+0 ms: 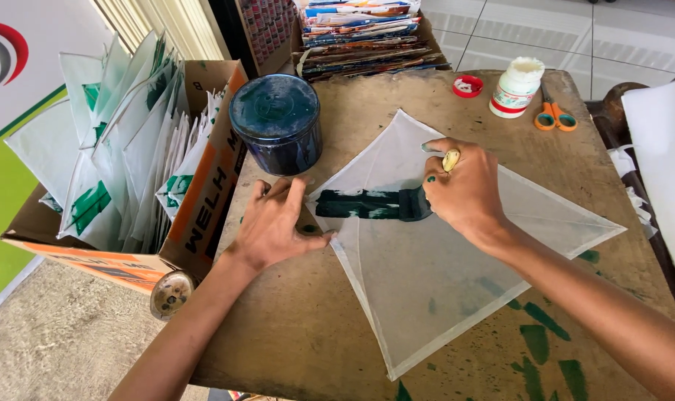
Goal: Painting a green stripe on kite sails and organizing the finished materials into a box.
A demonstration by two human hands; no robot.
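Two hands work my white kite [441, 275]: the right hand [467, 189] curls shut around a dark brush [415, 204], bristles at its nine o'clock on the green stripe [356, 204]. The left hand [274, 223] (fingers splayed flat) presses the kite's nine-o'clock edge.

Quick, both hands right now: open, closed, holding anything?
Left hand: open, flat, pressing the corner of the white kite on the table.
Right hand: closed on a dark paint dabber, at the end of a green stripe.
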